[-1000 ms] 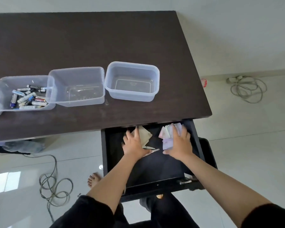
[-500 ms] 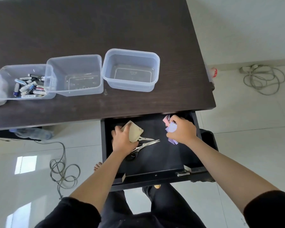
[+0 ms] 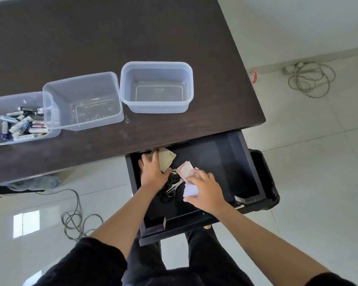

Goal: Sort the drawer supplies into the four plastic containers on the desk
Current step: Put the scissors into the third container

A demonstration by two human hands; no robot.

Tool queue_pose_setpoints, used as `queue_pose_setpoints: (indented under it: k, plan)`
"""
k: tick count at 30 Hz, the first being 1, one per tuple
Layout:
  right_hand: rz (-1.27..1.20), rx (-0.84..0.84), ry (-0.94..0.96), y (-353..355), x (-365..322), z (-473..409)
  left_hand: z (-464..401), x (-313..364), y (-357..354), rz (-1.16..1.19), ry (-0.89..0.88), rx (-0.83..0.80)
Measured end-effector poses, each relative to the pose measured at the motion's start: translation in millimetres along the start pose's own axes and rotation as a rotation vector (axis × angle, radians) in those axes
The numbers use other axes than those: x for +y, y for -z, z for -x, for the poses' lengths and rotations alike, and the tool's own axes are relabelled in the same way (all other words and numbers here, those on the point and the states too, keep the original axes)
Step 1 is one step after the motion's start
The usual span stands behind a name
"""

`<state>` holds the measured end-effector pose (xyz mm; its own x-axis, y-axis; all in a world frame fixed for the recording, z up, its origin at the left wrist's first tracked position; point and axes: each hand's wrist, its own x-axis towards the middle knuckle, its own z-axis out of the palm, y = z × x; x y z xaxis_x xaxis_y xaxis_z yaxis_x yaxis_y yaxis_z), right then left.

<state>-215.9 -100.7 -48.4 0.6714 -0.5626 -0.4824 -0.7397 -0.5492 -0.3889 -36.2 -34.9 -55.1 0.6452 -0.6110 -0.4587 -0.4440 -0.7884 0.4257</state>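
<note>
Both your hands are down in the open black drawer [image 3: 225, 162] under the dark wooden desk's [image 3: 112, 38] right front corner. Your left hand [image 3: 153, 172] is closed around a tan paper pad [image 3: 166, 159] at the drawer's back left corner. Your right hand [image 3: 205, 190] is curled over a small stack of pink and lilac note sheets [image 3: 187, 170], mid-drawer. A pair of metal scissors with black handles [image 3: 173, 187] lies between your hands, long axis running diagonally, blades toward the back; your left hand is nearer the handles, I'd say. Up and left on the desk, count three clear plastic tubs fully in view: one holds batteries [image 3: 21, 122], the middle tub [image 3: 83, 100] and the right tub [image 3: 156, 85] look empty. The fourth barely shows at the left edge. Both paper bundles want lifting forward and left to those empty tubs.
</note>
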Motion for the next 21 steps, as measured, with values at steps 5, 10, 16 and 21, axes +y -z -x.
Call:
queue_pose_setpoints:
  k: [5,10,16,21]
  plan:
    - [0.223,0.033,-0.110,6,14,-11,-4,-4,1,-0.027,-0.043,-0.095]
    - [0.102,0.003,-0.159,25,34,-22,13,-5,1,-0.042,-0.056,-0.040]
    - [0.111,0.053,-0.210,32,45,-30,43,-12,-18,0.005,-0.252,0.012]
    - [0.115,0.275,0.139,15,24,-16,41,-10,-32,-0.439,-0.329,-0.248]
